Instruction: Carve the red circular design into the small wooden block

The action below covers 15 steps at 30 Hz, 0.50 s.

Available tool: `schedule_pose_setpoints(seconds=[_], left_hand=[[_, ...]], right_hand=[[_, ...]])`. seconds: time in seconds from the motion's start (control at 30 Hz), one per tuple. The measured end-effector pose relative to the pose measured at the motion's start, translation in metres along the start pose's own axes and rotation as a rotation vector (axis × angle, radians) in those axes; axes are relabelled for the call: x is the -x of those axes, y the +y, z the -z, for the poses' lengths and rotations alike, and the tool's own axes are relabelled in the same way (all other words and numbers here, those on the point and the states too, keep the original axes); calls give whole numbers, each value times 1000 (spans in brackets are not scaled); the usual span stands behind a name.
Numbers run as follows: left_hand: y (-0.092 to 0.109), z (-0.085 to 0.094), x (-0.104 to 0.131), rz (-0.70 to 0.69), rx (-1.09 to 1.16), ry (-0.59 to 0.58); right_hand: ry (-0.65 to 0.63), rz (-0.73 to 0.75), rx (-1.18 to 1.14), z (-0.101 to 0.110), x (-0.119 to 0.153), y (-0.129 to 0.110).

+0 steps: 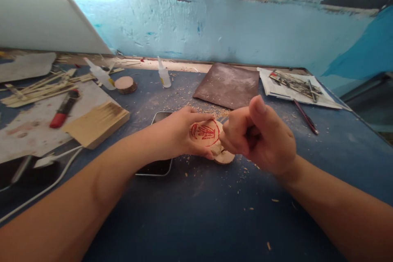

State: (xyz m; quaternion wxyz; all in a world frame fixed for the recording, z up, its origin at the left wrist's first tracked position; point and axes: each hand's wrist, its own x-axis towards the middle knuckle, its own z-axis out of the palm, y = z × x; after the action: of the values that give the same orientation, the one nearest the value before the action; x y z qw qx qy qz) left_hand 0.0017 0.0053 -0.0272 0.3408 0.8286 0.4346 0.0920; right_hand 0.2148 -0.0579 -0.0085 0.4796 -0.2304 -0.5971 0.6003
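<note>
My left hand [179, 131] is closed around the edges of a round wooden piece [205, 132] with a red design and a red ring on its face. Just beneath the near right side of that piece, a small wood slice [225, 158] shows on the table. My right hand [260, 135] is curled into a fist with the thumb on top, its fingers against or very close to the piece's right edge. Whatever the right fingers hold, if anything, is hidden. A phone [156, 168] lies partly under my left wrist.
Wood shavings dot the blue table [196, 221]. Behind my hands lies brown sandpaper [229, 85]; a pen [305, 116] and blades on paper [296, 86] are at right. Glue bottles [164, 74], a wood block [96, 125], a red-black cutter [64, 108] and a cable [58, 178] lie left.
</note>
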Motion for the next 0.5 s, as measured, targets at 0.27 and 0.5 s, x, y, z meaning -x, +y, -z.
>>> schedule_pose_setpoints(seconds=[0.27,0.5], left_hand=[[-2,-2,-1,32,-17,-9],[6,0,2,37,12,-29]], right_hand=[[-6,39,-8,-3,1,-11],[23,-83,-15,-1,-5,-9]])
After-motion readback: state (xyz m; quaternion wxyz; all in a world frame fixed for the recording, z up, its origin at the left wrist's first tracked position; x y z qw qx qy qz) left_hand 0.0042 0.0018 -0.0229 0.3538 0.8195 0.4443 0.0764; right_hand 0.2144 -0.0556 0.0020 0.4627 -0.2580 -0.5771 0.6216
